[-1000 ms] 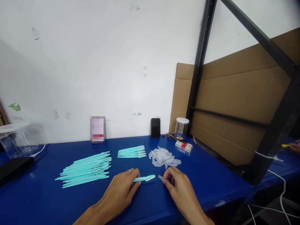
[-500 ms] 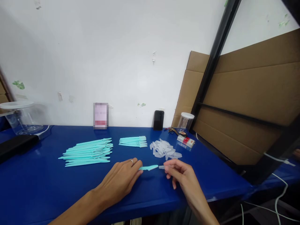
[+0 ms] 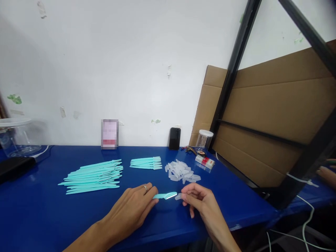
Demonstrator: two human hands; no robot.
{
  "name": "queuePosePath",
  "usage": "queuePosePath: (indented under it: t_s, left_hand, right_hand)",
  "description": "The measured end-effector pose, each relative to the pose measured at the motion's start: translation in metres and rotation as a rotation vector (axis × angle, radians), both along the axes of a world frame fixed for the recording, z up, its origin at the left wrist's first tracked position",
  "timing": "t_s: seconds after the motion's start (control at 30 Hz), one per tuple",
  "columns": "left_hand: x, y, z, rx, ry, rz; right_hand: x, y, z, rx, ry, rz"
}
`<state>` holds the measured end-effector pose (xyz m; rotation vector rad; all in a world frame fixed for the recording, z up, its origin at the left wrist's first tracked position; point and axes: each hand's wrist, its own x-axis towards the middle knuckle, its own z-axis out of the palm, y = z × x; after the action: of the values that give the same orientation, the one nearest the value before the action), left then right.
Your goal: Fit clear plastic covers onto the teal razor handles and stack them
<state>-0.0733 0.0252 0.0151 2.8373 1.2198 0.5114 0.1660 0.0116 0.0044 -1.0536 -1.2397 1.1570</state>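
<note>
My left hand [image 3: 136, 203], with a ring on one finger, is closed on the handle of a turquoise eyebrow razor [image 3: 165, 196]. Its bladed end points right, with a shiny metal edge along the lower side. Between thumb and forefinger my right hand [image 3: 199, 199] pinches a small translucent blade cap [image 3: 178, 196]. The cap lies right at the razor's tip; whether they touch I cannot tell. Beyond my right hand is a loose heap of similar caps [image 3: 181, 170]. Left of it lies a small row of razors [image 3: 146, 162], and farther left a larger pile of razors [image 3: 94, 175].
On the blue table [image 3: 147, 241] stand a lidded clear jar [image 3: 204, 141], a red-and-white box [image 3: 204, 161], keys [image 3: 189, 149] and a black phone [image 3: 174, 138] against the wall. A big clear tub [image 3: 19, 140] and a black object [image 3: 17, 168] sit left. Another person's hand [image 3: 327, 175] shows far right.
The gap between the cap and the razor's tip has narrowed. The razor has turned slightly, so its metal edge now shows. The whole view has shifted a little; another person's hand shows more at right.
</note>
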Motion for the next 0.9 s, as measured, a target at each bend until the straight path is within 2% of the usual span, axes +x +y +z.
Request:
queuePosePath:
  t_s: [0.43, 0.67, 0.9]
  left_hand:
    - [0.003, -0.003, 0.001, 0.111, 0.050, -0.076]
    - [0.003, -0.007, 0.003, 0.181, 0.084, -0.096]
    - [0.001, -0.006, 0.005, 0.243, 0.130, -0.124]
  right_hand:
    - [-0.005, -0.005, 0.002, -0.041, 0.007, 0.063]
    - [-0.013, -0.011, 0.006, -0.004, -0.017, 0.126]
    - [-0.022, -0.013, 0.000, 0.024, -0.032, 0.099]
